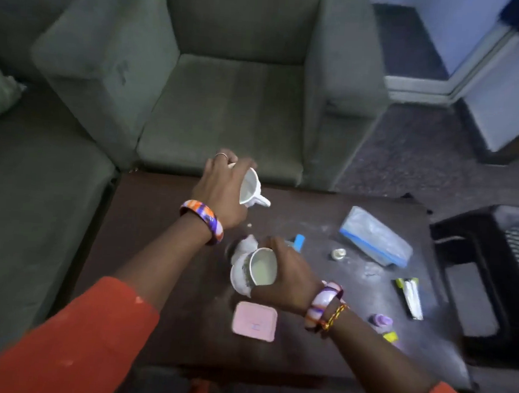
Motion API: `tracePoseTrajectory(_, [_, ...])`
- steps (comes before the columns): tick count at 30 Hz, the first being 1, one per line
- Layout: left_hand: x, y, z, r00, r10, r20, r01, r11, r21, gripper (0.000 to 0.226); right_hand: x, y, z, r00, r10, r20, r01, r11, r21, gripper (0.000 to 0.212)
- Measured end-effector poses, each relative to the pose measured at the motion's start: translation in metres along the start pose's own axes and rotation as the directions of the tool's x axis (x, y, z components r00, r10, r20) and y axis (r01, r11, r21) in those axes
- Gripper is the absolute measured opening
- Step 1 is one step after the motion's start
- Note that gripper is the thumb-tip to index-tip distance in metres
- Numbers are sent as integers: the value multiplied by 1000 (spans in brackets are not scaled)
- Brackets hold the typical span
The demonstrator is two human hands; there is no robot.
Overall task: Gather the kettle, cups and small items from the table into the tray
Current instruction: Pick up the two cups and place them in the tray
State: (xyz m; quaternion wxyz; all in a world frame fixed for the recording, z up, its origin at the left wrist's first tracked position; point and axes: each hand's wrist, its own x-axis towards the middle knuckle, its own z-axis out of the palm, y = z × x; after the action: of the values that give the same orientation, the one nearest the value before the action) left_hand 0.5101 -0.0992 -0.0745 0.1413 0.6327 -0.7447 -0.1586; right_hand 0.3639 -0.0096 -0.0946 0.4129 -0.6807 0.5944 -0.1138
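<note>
My left hand (222, 188) grips a white cup (251, 189) by its body, lifted and tilted above the far part of the dark table (163, 251), its handle pointing right. My right hand (289, 277) grips a second white cup (261, 271) near the table's middle, tipped so its empty inside faces me. A third white patterned cup (239, 275) seems to sit right behind it on the left, partly hidden. No kettle or tray is in view.
On the table lie a pink square case (255, 325), a blue stick (298, 241), a small round cap (339, 254), a clear zip bag (375, 237), a foil packet (411, 296) and a purple bottle (382, 321). A green armchair (221, 103) stands behind, a black crate (490, 271) right.
</note>
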Motion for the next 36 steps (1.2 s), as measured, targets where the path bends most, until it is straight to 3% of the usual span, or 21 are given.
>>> tracePoseTrajectory(4, [-3,127,7,974,197,109,-195,980,-25,62,-69,57,-97,994,29,-104,-41,993,-113,58])
tracePoseTrajectory(9, [-11,274,32,883,371,287,-409,909,86,65,-164,137,-209,964,127,-235,-182,957,-227,62])
tracePoseTrajectory(14, [-5,385,63,795,484,367,-546,833,85,76,-230,192,-296,908,215,-360,-293,940,-177,53])
tracePoseTrajectory(18, [8,441,87,748,543,382,-609,791,67,74,-245,227,-345,888,234,-396,-321,932,-167,58])
tracePoseTrajectory(21, [23,471,101,733,570,372,-632,773,60,61,-240,250,-380,874,232,-427,-316,939,-137,65])
tracePoseTrajectory(24, [42,491,117,734,578,356,-630,776,38,54,-230,268,-413,873,252,-417,-316,944,-91,53])
tracePoseTrajectory(31, [94,529,164,746,549,378,-550,827,-115,62,-185,328,-470,861,372,-347,-387,922,28,53])
tracePoseTrajectory(36, [121,548,205,744,493,451,-463,867,-183,65,-155,372,-495,873,412,-262,-428,904,-4,50])
